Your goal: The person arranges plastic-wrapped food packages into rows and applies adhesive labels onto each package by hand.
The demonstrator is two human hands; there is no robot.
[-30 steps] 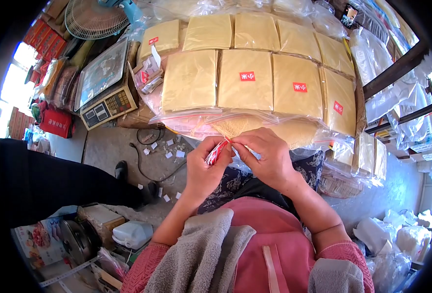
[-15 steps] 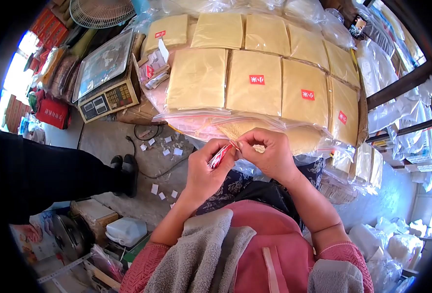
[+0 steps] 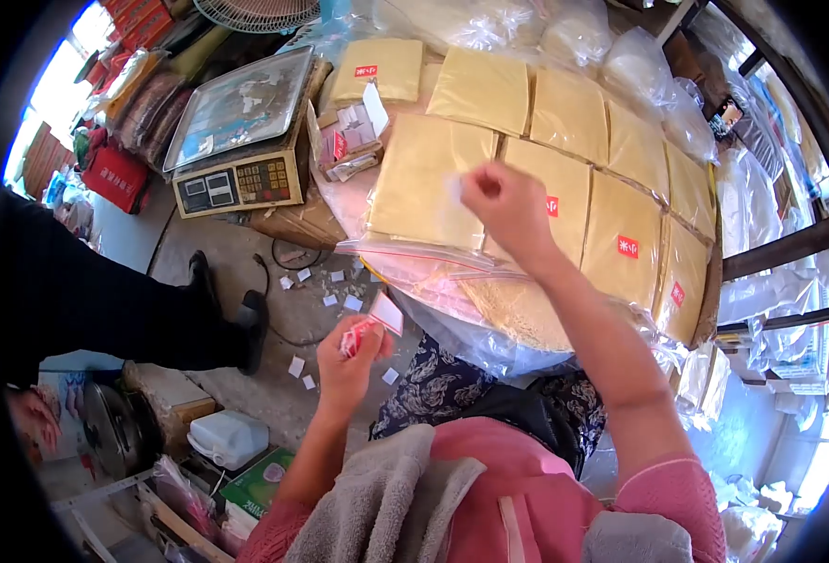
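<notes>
Closed around a small stack of red-and-white labels [image 3: 360, 336], my left hand [image 3: 344, 361] is low over the floor, left of my knees; one label with a white face sticks up from it. My right hand [image 3: 508, 202] is above the yellow packs, its fingers pinched on something pale and blurred that I cannot make out. Beneath and left of it lies a yellow pack [image 3: 424, 174] with no red label visible. Other packs, such as one at the right [image 3: 621, 220], bear red labels. The pack behind my right hand is partly hidden.
A scale [image 3: 241, 117] stands at the left beside a box of loose labels [image 3: 354, 136]. A person's dark-trousered leg [image 3: 133, 291] reaches in from the left. Paper bits [image 3: 352, 302] lie on the floor. Dark rack bars [image 3: 785, 246] cross the right side.
My hands have parted. The right one has moved up over the packs, and the left one has moved left and down with the labels. The view has shifted.
</notes>
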